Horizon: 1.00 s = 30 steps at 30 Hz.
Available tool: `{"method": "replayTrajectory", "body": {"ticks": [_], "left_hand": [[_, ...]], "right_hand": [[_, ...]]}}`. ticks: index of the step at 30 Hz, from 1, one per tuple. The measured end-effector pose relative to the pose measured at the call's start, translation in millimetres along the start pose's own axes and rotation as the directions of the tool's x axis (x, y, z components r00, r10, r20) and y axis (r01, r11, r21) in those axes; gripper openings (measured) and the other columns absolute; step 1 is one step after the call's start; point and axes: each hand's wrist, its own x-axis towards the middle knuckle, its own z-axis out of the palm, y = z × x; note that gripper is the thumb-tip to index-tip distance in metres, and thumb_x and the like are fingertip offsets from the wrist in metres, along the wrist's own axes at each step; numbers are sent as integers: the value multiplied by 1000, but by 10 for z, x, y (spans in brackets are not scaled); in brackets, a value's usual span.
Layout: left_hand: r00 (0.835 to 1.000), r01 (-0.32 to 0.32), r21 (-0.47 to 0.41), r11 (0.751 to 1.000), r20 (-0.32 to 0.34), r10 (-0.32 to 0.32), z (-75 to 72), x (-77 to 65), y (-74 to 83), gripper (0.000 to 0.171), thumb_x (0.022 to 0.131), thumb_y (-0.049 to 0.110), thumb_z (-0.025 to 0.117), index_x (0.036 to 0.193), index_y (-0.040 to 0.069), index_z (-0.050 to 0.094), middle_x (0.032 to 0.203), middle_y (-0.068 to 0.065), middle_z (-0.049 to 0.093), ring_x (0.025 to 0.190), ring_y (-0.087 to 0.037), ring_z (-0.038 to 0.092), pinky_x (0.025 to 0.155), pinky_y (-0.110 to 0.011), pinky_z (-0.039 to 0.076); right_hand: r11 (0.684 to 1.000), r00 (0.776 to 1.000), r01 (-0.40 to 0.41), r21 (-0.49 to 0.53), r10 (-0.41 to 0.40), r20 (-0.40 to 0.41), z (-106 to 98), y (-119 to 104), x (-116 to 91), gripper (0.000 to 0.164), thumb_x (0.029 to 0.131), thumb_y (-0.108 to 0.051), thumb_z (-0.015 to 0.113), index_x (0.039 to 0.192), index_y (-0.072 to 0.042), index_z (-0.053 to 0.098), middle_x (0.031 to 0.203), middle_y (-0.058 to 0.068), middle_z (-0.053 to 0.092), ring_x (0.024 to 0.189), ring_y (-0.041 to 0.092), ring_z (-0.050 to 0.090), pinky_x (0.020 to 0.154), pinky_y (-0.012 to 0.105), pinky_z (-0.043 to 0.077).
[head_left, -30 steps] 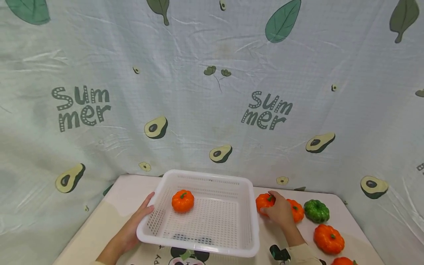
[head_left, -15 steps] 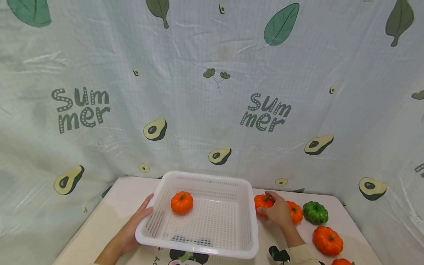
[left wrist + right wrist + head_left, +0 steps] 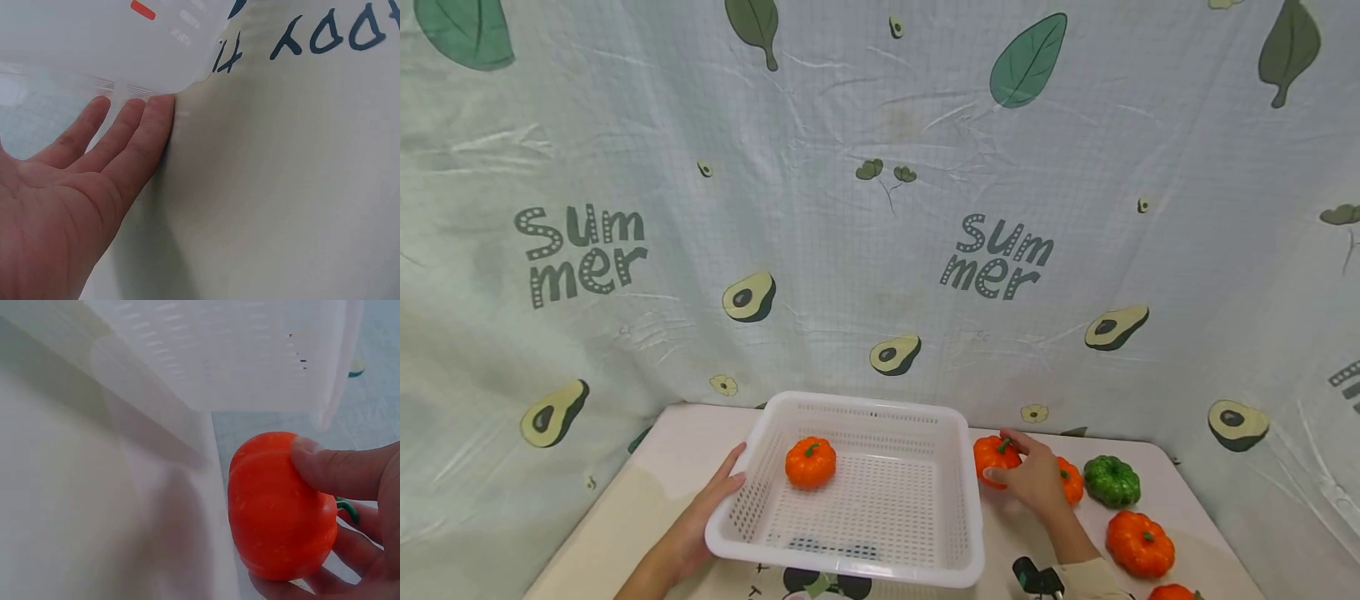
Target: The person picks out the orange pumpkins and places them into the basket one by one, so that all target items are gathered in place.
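Note:
A white plastic basket [image 3: 880,570] with slotted walls stands in the middle of the table, and one small orange pumpkin [image 3: 810,463] lies inside it at the left. Against the basket's left side rests my left hand [image 3: 703,512]; in the left wrist view its fingers [image 3: 134,147] are fairly straight, with tips touching the basket. My right hand [image 3: 1033,475] grips another orange pumpkin [image 3: 281,506] just outside the basket's right wall. Thumb and fingers lie on opposite sides of it, around its green stem [image 3: 347,510]. It seems raised off the table, its shadow lying apart.
Right of my right hand are a partly hidden orange pumpkin [image 3: 1070,481], a green pumpkin [image 3: 1112,482] and a larger orange pumpkin [image 3: 1140,544]. One more orange pumpkin [image 3: 1174,592] is cut off at the bottom edge. A printed curtain [image 3: 820,225] hangs behind the table [image 3: 647,475].
The head view has tilted slightly, so the scene sits a little lower and further left. Both hands keep nearly the same places, the right one still holding the pumpkin beside the basket.

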Motion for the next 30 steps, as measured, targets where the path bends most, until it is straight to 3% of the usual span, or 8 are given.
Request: {"method": "replayTrajectory", "body": {"ticks": [11,18,30], "left_hand": [[1000,1,1,1000,-18,-1,-10,4,-13,72,108,47,40,168,34,2,176,-18,8,138,-39,45,100,-51,53],[1000,1,-6,1000,20,-1,-28,-8,-9,72,109,48,37,168,35,-2,176,-18,6,142,-40,42,102,-50,51],[1000,1,-9,1000,9,-1,-19,-9,-5,72,109,47,38,168,35,0,176,-17,6,141,-39,41,102,-50,51]], "right_hand": [[1000,1000,12,7,-12,26,-161,-180,-51,70,82,-6,84,147,-3,58,147,25,60,141,46,48,116,64,37],[999,998,38,14,-39,49,-257,-210,-67,70,85,-5,81,149,-2,54,150,22,59,143,45,48,115,60,41],[999,998,38,-5,-37,53,-350,-306,-120,71,84,-8,82,150,-5,55,150,24,57,141,46,48,115,63,40]]}}
